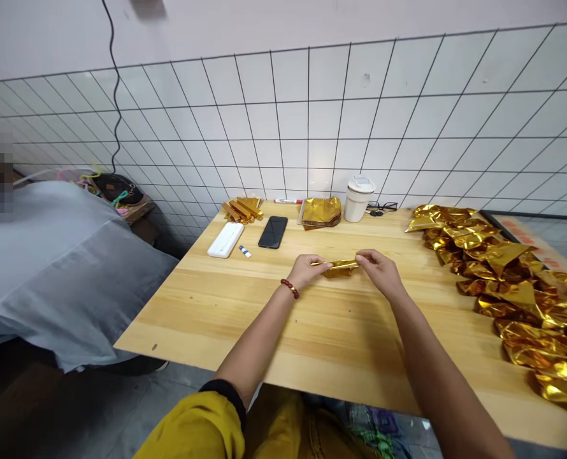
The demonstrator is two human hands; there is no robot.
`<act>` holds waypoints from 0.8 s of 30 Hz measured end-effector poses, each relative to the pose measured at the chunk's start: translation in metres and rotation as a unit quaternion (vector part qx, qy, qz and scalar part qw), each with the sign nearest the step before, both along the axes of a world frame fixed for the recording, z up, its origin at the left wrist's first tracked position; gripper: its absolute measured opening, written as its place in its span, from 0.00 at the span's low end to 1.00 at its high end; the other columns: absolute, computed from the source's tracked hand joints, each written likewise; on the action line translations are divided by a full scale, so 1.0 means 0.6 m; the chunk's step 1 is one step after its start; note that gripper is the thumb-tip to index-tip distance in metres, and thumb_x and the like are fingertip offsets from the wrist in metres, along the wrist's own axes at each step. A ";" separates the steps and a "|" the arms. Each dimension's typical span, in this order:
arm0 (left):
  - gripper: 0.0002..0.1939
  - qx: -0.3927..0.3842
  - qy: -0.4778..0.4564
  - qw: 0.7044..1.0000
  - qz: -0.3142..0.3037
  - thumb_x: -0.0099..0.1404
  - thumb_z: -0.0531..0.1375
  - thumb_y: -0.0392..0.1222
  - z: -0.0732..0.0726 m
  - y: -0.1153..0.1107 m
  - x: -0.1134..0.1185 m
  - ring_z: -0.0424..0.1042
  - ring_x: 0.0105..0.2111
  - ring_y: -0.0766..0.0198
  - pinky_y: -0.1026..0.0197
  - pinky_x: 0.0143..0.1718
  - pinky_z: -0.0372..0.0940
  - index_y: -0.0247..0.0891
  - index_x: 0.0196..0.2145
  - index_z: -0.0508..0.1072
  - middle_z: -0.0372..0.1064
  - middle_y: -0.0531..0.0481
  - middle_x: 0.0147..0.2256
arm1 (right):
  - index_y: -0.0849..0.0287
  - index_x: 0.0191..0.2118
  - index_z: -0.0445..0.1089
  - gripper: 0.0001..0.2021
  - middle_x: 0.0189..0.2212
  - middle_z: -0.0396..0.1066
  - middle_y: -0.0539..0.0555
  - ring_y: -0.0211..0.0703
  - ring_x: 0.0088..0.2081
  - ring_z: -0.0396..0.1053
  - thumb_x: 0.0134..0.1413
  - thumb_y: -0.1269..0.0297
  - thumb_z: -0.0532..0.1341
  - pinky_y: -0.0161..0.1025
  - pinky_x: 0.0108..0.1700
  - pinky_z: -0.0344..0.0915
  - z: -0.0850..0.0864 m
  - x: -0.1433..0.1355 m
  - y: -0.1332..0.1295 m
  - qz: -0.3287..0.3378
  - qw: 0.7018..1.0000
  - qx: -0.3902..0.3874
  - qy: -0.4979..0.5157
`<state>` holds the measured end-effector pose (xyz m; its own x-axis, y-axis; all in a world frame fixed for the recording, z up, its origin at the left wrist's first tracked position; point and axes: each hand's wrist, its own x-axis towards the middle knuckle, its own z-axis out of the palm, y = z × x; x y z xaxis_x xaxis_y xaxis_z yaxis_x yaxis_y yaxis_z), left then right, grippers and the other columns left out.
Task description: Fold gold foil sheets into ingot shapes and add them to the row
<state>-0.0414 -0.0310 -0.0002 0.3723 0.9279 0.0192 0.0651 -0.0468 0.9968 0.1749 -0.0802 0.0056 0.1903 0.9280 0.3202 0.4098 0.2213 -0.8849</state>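
Near the middle of the pale wooden table (341, 331), both hands pinch one crinkled gold foil sheet (339, 268), folded into a narrow strip that lies just above the boards. The left hand (305, 271) closes its fingertips on the strip's left end (a red bead bracelet (290, 288) circles that wrist), and the right hand (379, 269) grips the right end.

Along the far edge stands a white lidded cup (358, 198), its contents hidden, with a pair of glasses (381, 206) just beside it. To its left sits a stack of flat gold foil squares (320, 212), then a red marker (287, 201) and a bundle of folded gold strips (242, 209). A black phone (272, 231), a white rectangular case (225, 240) and a small tube (245, 252) lie nearer the left edge. A shiny, wrinkled heap of gold foil pieces (508, 280) runs down the right edge.
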 end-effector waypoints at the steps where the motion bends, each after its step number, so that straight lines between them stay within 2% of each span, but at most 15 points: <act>1: 0.19 -0.013 -0.022 1.000 0.006 0.44 0.71 0.54 0.005 0.009 0.003 0.71 0.27 0.63 0.60 0.33 0.65 0.34 0.26 0.79 0.76 0.47 0.26 | 0.57 0.36 0.74 0.20 0.30 0.74 0.52 0.42 0.33 0.69 0.46 0.45 0.66 0.42 0.40 0.64 -0.001 -0.007 0.011 -0.017 0.993 -0.008 0.117; 3: 0.20 -0.021 -0.050 0.998 0.017 0.40 0.72 0.54 0.013 0.026 0.011 0.71 0.26 0.64 0.61 0.33 0.65 0.34 0.25 0.79 0.75 0.48 0.25 | 0.57 0.36 0.73 0.26 0.27 0.73 0.49 0.40 0.29 0.68 0.35 0.42 0.70 0.39 0.34 0.65 -0.008 -0.026 0.029 -0.034 0.952 -0.040 0.303; 4: 0.20 -0.025 -0.056 0.998 0.015 0.40 0.72 0.54 0.015 0.034 0.015 0.70 0.26 0.64 0.61 0.33 0.64 0.34 0.24 0.79 0.75 0.48 0.25 | 0.58 0.35 0.73 0.27 0.26 0.73 0.49 0.39 0.27 0.68 0.32 0.42 0.72 0.38 0.32 0.65 -0.014 -0.036 0.037 -0.029 0.932 -0.062 0.356; 6: 0.21 -0.045 -0.064 0.997 0.006 0.37 0.74 0.52 0.016 0.046 0.025 0.70 0.26 0.66 0.62 0.32 0.64 0.33 0.24 0.79 0.75 0.48 0.25 | 0.59 0.32 0.74 0.25 0.24 0.74 0.50 0.41 0.26 0.69 0.29 0.46 0.74 0.39 0.32 0.66 -0.026 -0.051 0.049 -0.007 0.913 -0.089 0.398; 9: 0.26 -0.104 -0.153 0.981 0.051 0.34 0.76 0.48 0.010 0.052 0.042 0.71 0.28 0.66 0.62 0.35 0.65 0.33 0.31 0.78 0.75 0.49 0.27 | 0.60 0.29 0.75 0.20 0.24 0.75 0.50 0.41 0.27 0.71 0.31 0.51 0.74 0.40 0.35 0.68 -0.043 -0.061 0.062 -0.017 0.911 -0.070 0.406; 11: 0.31 -0.153 -0.246 0.952 0.099 0.35 0.76 0.48 0.004 0.048 0.056 0.73 0.31 0.66 0.61 0.38 0.66 0.35 0.39 0.76 0.76 0.48 0.32 | 0.60 0.29 0.75 0.19 0.25 0.76 0.50 0.41 0.28 0.71 0.32 0.51 0.74 0.40 0.36 0.69 -0.051 -0.061 0.067 -0.060 0.910 -0.043 0.407; 13: 0.33 -0.191 -0.300 0.929 0.104 0.37 0.76 0.48 -0.003 0.040 0.070 0.74 0.34 0.64 0.59 0.40 0.67 0.36 0.42 0.74 0.77 0.46 0.36 | 0.60 0.30 0.76 0.19 0.27 0.77 0.51 0.41 0.30 0.72 0.35 0.51 0.73 0.42 0.39 0.69 -0.057 -0.061 0.070 -0.091 0.915 -0.030 0.391; 16: 0.26 -0.212 -0.310 0.922 0.097 0.40 0.75 0.50 -0.014 0.034 0.088 0.74 0.32 0.65 0.60 0.39 0.67 0.33 0.34 0.75 0.77 0.47 0.32 | 0.59 0.32 0.77 0.18 0.30 0.79 0.53 0.45 0.33 0.74 0.37 0.50 0.72 0.46 0.43 0.70 -0.060 -0.062 0.068 -0.092 0.931 -0.031 0.352; 19: 0.21 -0.216 -0.298 0.924 0.103 0.41 0.75 0.51 -0.022 0.039 0.093 0.72 0.28 0.67 0.63 0.35 0.66 0.33 0.27 0.76 0.74 0.50 0.26 | 0.58 0.33 0.78 0.17 0.32 0.79 0.53 0.48 0.35 0.74 0.40 0.50 0.71 0.49 0.46 0.70 -0.061 -0.062 0.064 -0.061 0.938 -0.041 0.339; 22: 0.20 -0.219 -0.299 0.925 0.090 0.40 0.75 0.50 -0.025 0.049 0.086 0.71 0.27 0.68 0.63 0.35 0.65 0.33 0.25 0.77 0.74 0.51 0.25 | 0.57 0.36 0.79 0.16 0.35 0.79 0.53 0.49 0.39 0.75 0.44 0.51 0.70 0.50 0.48 0.69 -0.063 -0.059 0.062 -0.014 0.935 -0.043 0.351; 24: 0.20 -0.219 -0.297 0.926 0.079 0.40 0.75 0.50 -0.025 0.051 0.080 0.72 0.28 0.67 0.63 0.35 0.65 0.34 0.27 0.78 0.75 0.50 0.26 | 0.56 0.36 0.79 0.16 0.36 0.79 0.53 0.49 0.40 0.75 0.45 0.51 0.69 0.49 0.49 0.68 -0.064 -0.057 0.061 -0.016 0.932 -0.048 0.358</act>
<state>0.0066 -0.0003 -0.0153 0.2758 0.9371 -0.2140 -0.5300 0.3341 0.7794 0.1408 -0.0435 -0.0327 0.3511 0.9362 0.0173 -0.2888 0.1259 -0.9491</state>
